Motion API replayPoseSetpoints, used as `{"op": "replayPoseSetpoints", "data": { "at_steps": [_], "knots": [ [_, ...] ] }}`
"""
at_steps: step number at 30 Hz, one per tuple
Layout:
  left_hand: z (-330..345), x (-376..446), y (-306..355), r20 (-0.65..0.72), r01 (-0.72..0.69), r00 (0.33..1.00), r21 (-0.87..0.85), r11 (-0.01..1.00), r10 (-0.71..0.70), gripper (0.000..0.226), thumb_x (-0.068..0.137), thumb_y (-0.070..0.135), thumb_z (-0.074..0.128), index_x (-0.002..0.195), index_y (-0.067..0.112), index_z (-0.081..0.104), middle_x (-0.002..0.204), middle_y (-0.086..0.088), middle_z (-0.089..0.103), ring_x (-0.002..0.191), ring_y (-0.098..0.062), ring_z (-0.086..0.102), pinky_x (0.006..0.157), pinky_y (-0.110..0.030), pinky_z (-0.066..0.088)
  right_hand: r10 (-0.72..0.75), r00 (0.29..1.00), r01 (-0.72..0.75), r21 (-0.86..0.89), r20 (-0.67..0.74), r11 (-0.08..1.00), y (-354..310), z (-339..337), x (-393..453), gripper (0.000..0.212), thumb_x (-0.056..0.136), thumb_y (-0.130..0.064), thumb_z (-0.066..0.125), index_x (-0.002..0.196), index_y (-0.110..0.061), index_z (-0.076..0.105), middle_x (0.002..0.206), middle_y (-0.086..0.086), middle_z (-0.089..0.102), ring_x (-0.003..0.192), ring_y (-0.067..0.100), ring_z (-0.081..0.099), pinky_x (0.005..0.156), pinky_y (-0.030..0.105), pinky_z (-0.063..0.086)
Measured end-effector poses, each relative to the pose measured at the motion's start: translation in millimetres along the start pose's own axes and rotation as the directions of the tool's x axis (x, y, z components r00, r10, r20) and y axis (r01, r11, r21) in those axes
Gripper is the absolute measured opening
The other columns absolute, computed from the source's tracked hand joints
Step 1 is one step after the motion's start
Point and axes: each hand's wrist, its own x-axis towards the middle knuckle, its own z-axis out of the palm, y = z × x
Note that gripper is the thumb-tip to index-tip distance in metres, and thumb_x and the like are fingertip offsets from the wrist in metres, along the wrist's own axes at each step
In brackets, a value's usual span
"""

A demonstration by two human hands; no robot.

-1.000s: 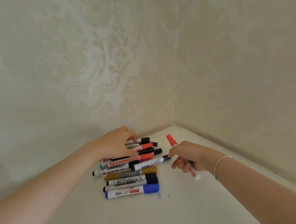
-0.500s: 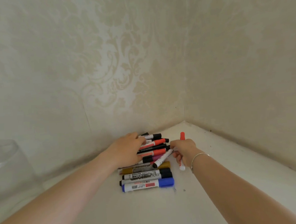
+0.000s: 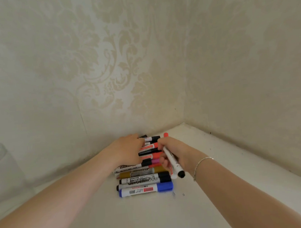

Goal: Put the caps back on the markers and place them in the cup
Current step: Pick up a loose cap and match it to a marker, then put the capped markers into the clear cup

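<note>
A pile of several capped markers [image 3: 143, 179] lies on the white surface near the wall corner, with a blue-capped marker [image 3: 146, 189] nearest me. My left hand [image 3: 129, 149] rests flat on the far part of the pile, its fingertips over red and black markers. My right hand [image 3: 175, 151], just right of the pile, grips two markers together. One is a white marker with a black end [image 3: 173, 163] pointing toward me; the other is a red-capped marker [image 3: 166, 135] sticking up behind the fingers. A clear glass cup [image 3: 0, 168] stands at the far left, partly out of view.
Patterned wallpapered walls meet in a corner [image 3: 184, 122] just behind the pile. The white surface [image 3: 153, 217] stretches toward me and to the right. A bracelet [image 3: 201, 163] sits on my right wrist.
My right hand has lifted the white black-ended marker off the pile and now holds it with the red one. My left hand stays on the pile. The view shifted and the cup came into sight.
</note>
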Motion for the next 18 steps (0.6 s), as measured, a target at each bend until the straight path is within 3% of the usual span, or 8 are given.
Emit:
{"op": "replayPoseSetpoints", "data": {
  "at_steps": [3, 5, 8, 12, 15, 18],
  "knots": [
    [-3.0, 2.5, 3.9, 0.021, -0.001, 1.0, 0.098, 0.995, -0.001, 0.03, 0.086, 0.033, 0.061, 0.112, 0.018, 0.054, 0.1, 0.002, 0.051, 0.086, -0.015, 0.049, 0.074, -0.029, 0.045, -0.044, 0.997, 0.051, 0.134, -0.055, 0.99, 2.2, 11.5, 6.4, 0.007, 0.086, -0.006, 0.05, 0.089, -0.001, 0.053, 0.065, 0.011, 0.05, 0.048, 0.019, 0.054, 0.039, 0.023, 0.051],
    [-1.9, 4.4, 5.4, 0.025, -0.003, 1.0, 0.173, 0.985, -0.002, 0.031, 0.086, 0.03, 0.062, 0.113, 0.017, 0.055, 0.105, -0.001, 0.055, 0.092, -0.018, 0.054, 0.082, -0.033, 0.049, -0.073, 0.991, 0.092, 0.178, -0.108, 0.98, 1.5, 12.8, 9.8, 0.003, 0.087, -0.004, 0.05, 0.088, -0.002, 0.052, 0.066, 0.013, 0.052, 0.052, 0.022, 0.054, 0.039, 0.024, 0.052],
    [2.2, 8.4, 6.6, -0.004, -0.008, 1.0, 0.231, 0.973, 0.01, 0.037, 0.087, 0.032, 0.059, 0.118, 0.015, 0.053, 0.116, -0.003, 0.056, 0.102, -0.021, 0.056, 0.089, -0.034, 0.047, -0.096, 0.979, 0.131, 0.199, -0.178, 0.971, 2.0, 11.2, 13.4, 0.002, 0.088, -0.003, 0.049, 0.087, -0.003, 0.051, 0.069, 0.016, 0.057, 0.049, 0.022, 0.054, 0.037, 0.024, 0.049],
    [5.8, 11.3, 6.0, -0.055, -0.016, 0.998, 0.251, 0.968, 0.031, 0.045, 0.089, 0.039, 0.055, 0.126, 0.013, 0.049, 0.124, -0.005, 0.053, 0.111, -0.022, 0.053, 0.091, -0.033, 0.04, -0.104, 0.971, 0.148, 0.197, -0.214, 0.969, 5.2, 5.0, 19.1, 0.006, 0.088, -0.004, 0.047, 0.089, -0.001, 0.053, 0.093, 0.027, 0.064, 0.045, 0.021, 0.054, 0.035, 0.021, 0.045],
    [6.6, 11.2, 4.6, -0.076, -0.017, 0.996, 0.266, 0.964, 0.038, 0.043, 0.091, 0.039, 0.052, 0.125, 0.013, 0.049, 0.123, -0.005, 0.054, 0.111, -0.022, 0.053, 0.092, -0.033, 0.038, -0.089, 0.976, 0.134, 0.226, -0.198, 0.965, 7.0, 2.6, 21.4, 0.017, 0.087, -0.003, 0.049, 0.102, 0.001, 0.055, 0.092, 0.024, 0.062, 0.044, 0.02, 0.054, 0.038, 0.024, 0.049],
    [3.4, 10.0, 5.2, -0.099, -0.003, 0.995, 0.262, 0.965, 0.03, 0.031, 0.094, 0.033, 0.045, 0.117, 0.013, 0.051, 0.118, -0.004, 0.057, 0.104, -0.021, 0.054, 0.091, -0.033, 0.035, -0.092, 0.976, 0.142, 0.258, -0.196, 0.956, 9.4, 7.0, 23.4, 0.027, 0.088, -0.006, 0.052, 0.113, 0.001, 0.053, 0.076, 0.021, 0.061, 0.042, 0.021, 0.055, 0.041, 0.027, 0.05]
  ]
}}
